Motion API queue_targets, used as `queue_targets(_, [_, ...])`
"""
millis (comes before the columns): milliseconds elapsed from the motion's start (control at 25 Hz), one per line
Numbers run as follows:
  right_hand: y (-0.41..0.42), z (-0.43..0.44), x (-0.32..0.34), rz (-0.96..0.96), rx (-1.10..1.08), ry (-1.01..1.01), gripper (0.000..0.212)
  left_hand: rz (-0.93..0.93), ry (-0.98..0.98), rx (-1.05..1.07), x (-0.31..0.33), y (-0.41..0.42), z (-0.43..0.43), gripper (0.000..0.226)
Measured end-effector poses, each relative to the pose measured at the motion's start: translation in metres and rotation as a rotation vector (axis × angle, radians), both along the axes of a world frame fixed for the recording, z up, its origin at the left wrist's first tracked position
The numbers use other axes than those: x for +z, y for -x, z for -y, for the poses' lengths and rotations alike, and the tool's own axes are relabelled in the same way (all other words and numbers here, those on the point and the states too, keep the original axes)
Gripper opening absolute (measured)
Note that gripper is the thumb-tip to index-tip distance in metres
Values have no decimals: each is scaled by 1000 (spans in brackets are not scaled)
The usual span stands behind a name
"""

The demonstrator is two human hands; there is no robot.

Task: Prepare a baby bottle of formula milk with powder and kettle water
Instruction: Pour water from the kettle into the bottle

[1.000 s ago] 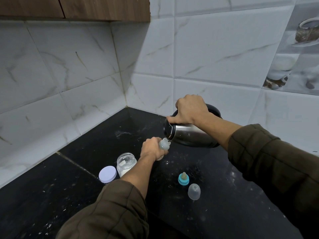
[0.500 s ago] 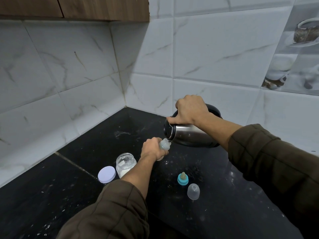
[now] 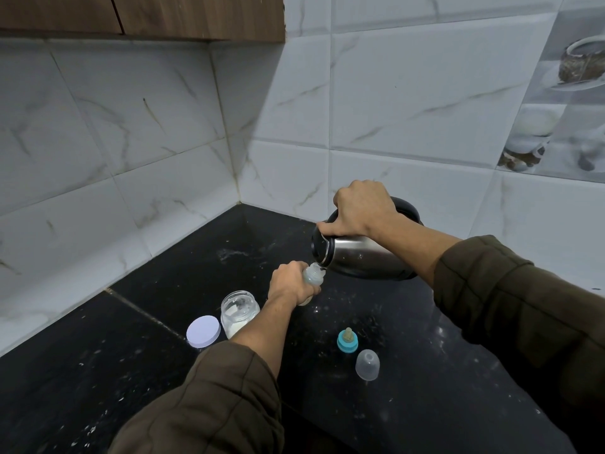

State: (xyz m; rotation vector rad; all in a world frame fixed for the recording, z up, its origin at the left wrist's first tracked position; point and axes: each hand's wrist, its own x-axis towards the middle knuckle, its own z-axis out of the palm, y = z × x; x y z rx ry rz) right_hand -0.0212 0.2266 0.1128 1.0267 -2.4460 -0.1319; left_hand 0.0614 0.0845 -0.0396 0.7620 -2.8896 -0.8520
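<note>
White marble-look wall tiles [image 3: 409, 93] fill the frame, meeting in a corner at centre; wooden cabinet [image 3: 163, 14] hangs upper left, printed picture tile [image 3: 556, 103] far right, black speckled surface [image 3: 72, 371] across the bottom.

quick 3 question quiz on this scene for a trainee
1. True or false: the teat is screwed onto the bottle.
2. Which hand grips the kettle? A) left B) right C) neither
3. Fill in: the jar stands open, its lid lying ___ it on the counter.

Key
1. False: the teat stands on the counter by the cap.
2. B: the right hand tilts it over the bottle, which the left hand holds.
3. beside
</note>
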Motion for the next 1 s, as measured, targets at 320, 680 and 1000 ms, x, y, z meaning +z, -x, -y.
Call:
queue_targets(320, [-2, 0, 0, -3, 6, -5, 60, -11, 0, 5, 0, -2, 0, 56])
queue_targets(680, [-4, 1, 1, -4, 15, -7, 61, -11, 6, 9, 0, -4, 1, 55])
queue_targets(1000, [-4, 2, 0, -8, 21, -13, 61, -11, -9, 16, -2, -3, 1, 58])
